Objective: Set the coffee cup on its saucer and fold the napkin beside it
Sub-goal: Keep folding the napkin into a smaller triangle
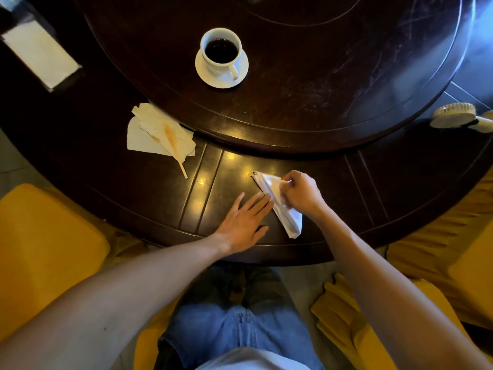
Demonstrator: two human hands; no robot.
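Observation:
A white coffee cup [221, 52] full of dark coffee stands on its white saucer [241, 72] on the raised dark turntable, handle pointing toward me. A white napkin [289, 220], folded into a narrow triangle, lies on the table's outer ring near the front edge. My right hand [300, 193] pinches the napkin's upper fold. My left hand [244, 222] rests flat on the table, fingers spread, with the fingertips touching the napkin's left edge.
Crumpled used napkins [149, 134] with a wooden stirrer [182, 169] lie at the left, by the turntable rim. A napkin dispenser [40, 53] sits far left and a brush [453, 116] at the right edge. Yellow chairs [40, 247] flank my knees.

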